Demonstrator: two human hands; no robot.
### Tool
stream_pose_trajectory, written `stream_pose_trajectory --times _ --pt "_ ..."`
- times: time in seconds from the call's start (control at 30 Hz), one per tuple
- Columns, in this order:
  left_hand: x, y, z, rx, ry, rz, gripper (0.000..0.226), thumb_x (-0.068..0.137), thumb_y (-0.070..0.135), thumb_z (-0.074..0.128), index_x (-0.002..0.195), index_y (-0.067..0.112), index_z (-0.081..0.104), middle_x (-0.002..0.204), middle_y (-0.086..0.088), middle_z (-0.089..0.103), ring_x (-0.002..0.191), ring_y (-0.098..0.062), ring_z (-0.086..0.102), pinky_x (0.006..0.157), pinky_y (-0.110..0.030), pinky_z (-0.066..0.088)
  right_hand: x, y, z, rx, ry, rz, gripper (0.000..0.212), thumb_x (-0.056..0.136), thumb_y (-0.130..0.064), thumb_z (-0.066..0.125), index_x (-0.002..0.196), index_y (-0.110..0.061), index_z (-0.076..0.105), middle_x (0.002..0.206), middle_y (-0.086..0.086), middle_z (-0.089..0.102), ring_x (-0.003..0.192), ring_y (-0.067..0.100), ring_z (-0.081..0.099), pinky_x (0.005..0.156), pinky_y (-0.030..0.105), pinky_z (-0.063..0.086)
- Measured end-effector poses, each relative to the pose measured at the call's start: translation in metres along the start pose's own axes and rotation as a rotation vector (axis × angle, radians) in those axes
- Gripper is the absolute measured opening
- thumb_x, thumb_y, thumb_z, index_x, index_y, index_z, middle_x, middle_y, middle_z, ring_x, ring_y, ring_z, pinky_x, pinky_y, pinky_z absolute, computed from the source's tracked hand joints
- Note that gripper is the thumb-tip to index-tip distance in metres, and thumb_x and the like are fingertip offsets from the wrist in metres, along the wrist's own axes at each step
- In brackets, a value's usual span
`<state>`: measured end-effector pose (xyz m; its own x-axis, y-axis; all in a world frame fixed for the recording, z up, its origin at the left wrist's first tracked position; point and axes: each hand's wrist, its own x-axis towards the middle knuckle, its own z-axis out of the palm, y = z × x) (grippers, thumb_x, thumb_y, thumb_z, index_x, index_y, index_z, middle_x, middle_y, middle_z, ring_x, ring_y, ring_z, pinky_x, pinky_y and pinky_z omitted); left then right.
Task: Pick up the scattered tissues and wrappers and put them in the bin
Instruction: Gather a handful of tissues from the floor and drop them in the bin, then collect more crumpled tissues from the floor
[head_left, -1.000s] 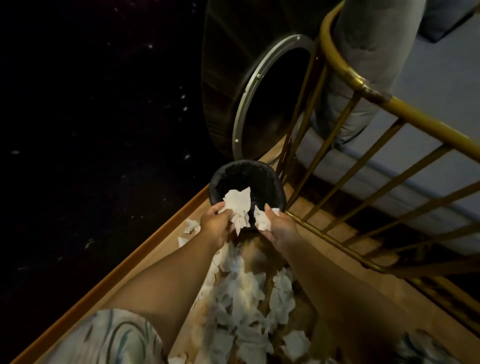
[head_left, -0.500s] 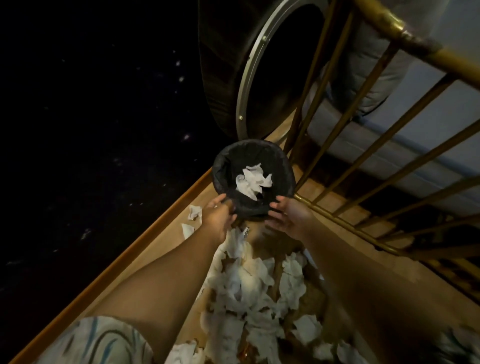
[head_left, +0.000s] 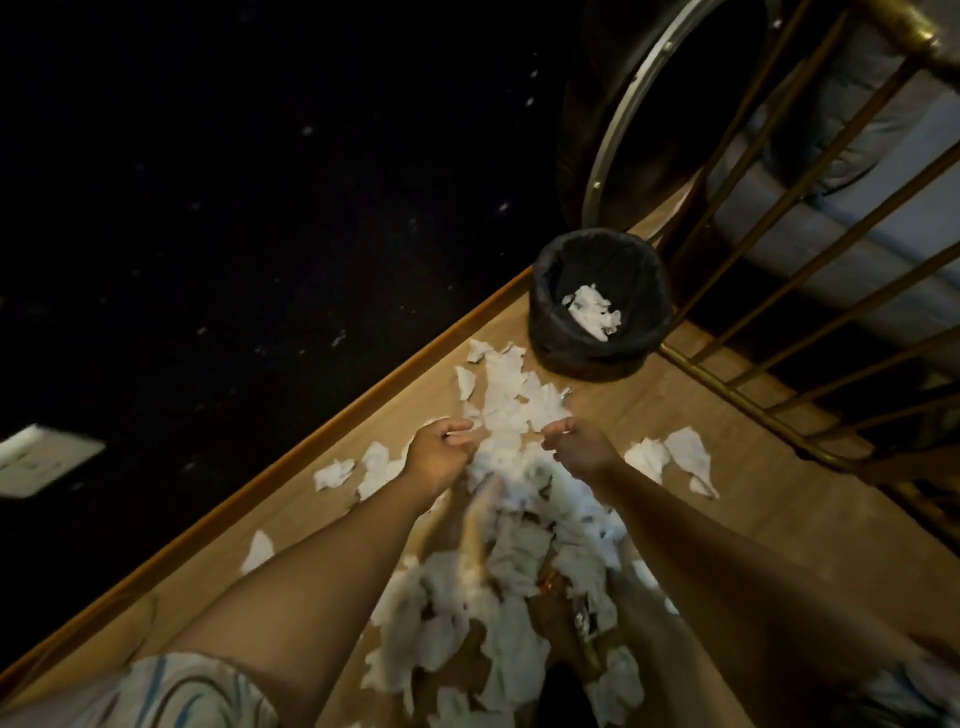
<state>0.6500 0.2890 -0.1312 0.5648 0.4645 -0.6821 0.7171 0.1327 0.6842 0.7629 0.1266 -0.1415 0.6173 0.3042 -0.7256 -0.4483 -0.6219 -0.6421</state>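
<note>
wooden tabletop (head_left: 644, 415) below me; my left hand (head_left: 439, 457) and right hand (head_left: 579, 449), loosely curled and empty, have dropped their tissues into the bin (head_left: 600, 304), now reaching the scattered tissues (head_left: 506, 400).

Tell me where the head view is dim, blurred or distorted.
Head view: the left half is almost black; warm dim light falls on the floor; tissues between the forearms are motion-smeared; the bin is fairly sharp; the railing fans outward from wide-angle distortion.
</note>
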Motion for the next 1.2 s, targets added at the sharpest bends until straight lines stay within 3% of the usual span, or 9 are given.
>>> stream_pose_trajectory --times 0.07,0.2,0.33,0.47,0.63,0.8,0.97,1.1,1.2 --pt "-0.03 -0.033 -0.022 0.026 0.008 0.006 0.026 0.092 0.008 0.057 0.117 0.013 0.062 0.109 -0.013 0.066 0.09 -0.027 0.064 0.06 -0.017 0.047 -0.03 0.016 0.033 -0.076 0.021 -0.042 0.021 0.093 -0.014 0.052 0.101 0.0 0.064 0.107 0.022 0.067 0.098 0.035 0.063 0.087 0.044 0.052" --pt "-0.089 -0.098 -0.063 0.032 -0.018 -0.011 0.026 0.094 0.004 0.057 0.119 0.01 0.055 0.088 -0.006 0.06 0.074 -0.014 0.058 0.053 -0.011 0.046 -0.091 0.055 0.092 -0.138 0.004 -0.092 0.017 0.091 -0.011 0.054 0.093 0.0 0.066 0.102 0.02 0.069 0.101 0.033 0.062 0.094 0.042 0.048" --pt "-0.131 -0.162 -0.093 0.089 0.001 0.052 0.034 0.093 -0.008 0.052 0.126 -0.004 0.054 0.125 -0.034 0.054 0.07 -0.012 0.048 0.063 -0.01 0.047 -0.137 0.096 0.138 -0.205 -0.009 -0.167 0.016 0.091 -0.008 0.053 0.089 -0.001 0.066 0.097 0.018 0.069 0.098 0.033 0.062 0.091 0.039 0.049" --pt "-0.144 -0.231 -0.104 0.232 0.094 0.129 0.03 0.089 0.002 0.062 0.118 0.01 0.063 0.12 -0.01 0.062 0.09 -0.013 0.053 0.077 -0.018 0.043 -0.151 0.138 0.175 -0.254 -0.011 -0.196 0.014 0.091 -0.009 0.054 0.099 -0.008 0.066 0.098 0.007 0.064 0.094 0.022 0.058 0.078 0.025 0.043" --pt "-0.128 -0.328 -0.091 0.29 0.109 0.114 0.026 0.087 0.016 0.066 0.113 0.022 0.066 0.118 -0.002 0.061 0.099 -0.012 0.055 0.08 -0.021 0.043 -0.128 0.209 0.218 -0.406 -0.079 -0.377 0.017 0.091 -0.009 0.056 0.1 0.0 0.067 0.099 0.01 0.067 0.093 0.02 0.06 0.077 0.021 0.041" --pt "-0.103 -0.43 -0.061 0.343 0.191 0.188 0.033 0.085 0.027 0.062 0.109 0.006 0.068 0.111 -0.01 0.066 0.105 -0.021 0.058 0.087 -0.02 0.042 -0.081 0.293 0.261 -0.496 -0.186 -0.511 0.016 0.09 -0.007 0.058 0.099 0.003 0.067 0.1 0.015 0.069 0.089 0.017 0.062 0.073 0.0 0.038" --pt "-0.059 -0.538 -0.035 0.4 0.32 0.295 0.021 0.089 0.0 0.061 0.108 0.007 0.066 0.113 -0.012 0.062 0.104 -0.027 0.058 0.091 -0.022 0.043 -0.021 0.351 0.303 -0.588 -0.254 -0.523 0.02 0.096 -0.011 0.05 0.11 -0.011 0.066 0.104 0.006 0.07 0.087 0.018 0.065 0.064 0.005 0.043" --pt "-0.022 -0.603 -0.034 0.389 0.374 0.358 0.028 0.088 0.002 0.055 0.108 0.017 0.068 0.112 -0.001 0.061 0.105 -0.017 0.054 0.092 -0.037 0.05 0.019 0.39 0.334 -0.701 -0.322 -0.712 0.023 0.097 -0.014 0.046 0.11 -0.012 0.065 0.109 0.005 0.069 0.097 0.019 0.065 0.078 0.015 0.046" --pt "0.004 -0.63 -0.033 0.322 0.525 0.366 0.026 0.088 0.019 0.044 0.097 0.024 0.068 0.105 0.008 0.061 0.104 -0.014 0.052 0.095 -0.044 0.045 0.043 0.405 0.365 -0.739 -0.338 -0.983 0.027 0.091 -0.021 0.049 0.098 -0.004 0.069 0.095 0.012 0.071 0.084 0.023 0.068 0.074 0.02 0.051"
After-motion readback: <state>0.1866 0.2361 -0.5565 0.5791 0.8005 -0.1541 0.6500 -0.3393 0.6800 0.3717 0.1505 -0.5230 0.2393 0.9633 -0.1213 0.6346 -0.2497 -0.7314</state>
